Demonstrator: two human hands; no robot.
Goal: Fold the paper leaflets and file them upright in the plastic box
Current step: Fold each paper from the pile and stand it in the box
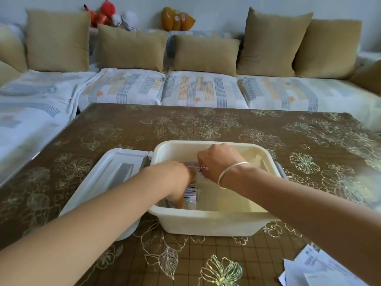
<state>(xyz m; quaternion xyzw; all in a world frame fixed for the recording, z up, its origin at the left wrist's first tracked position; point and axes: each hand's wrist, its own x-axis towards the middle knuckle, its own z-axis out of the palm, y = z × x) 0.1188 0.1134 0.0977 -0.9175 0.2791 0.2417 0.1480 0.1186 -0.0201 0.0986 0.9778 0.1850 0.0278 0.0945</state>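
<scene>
A cream plastic box point(208, 223) stands on the table in front of me. Both hands reach into its left half. My right hand point(218, 162) pinches the top edge of a folded white leaflet point(200, 172) with handwriting on it, held upright. My left hand point(177, 180) reaches down beside it, fingers against the folded leaflets point(192, 196) standing at the box's left wall; the fingertips are hidden. A silver bangle circles my right wrist.
The box's white lid point(111, 178) lies flat to its left. Loose unfolded leaflets point(313, 269) lie at the table's near right corner. The brown flowered table top point(206, 124) stretches toward a sofa point(185, 89) with tan cushions.
</scene>
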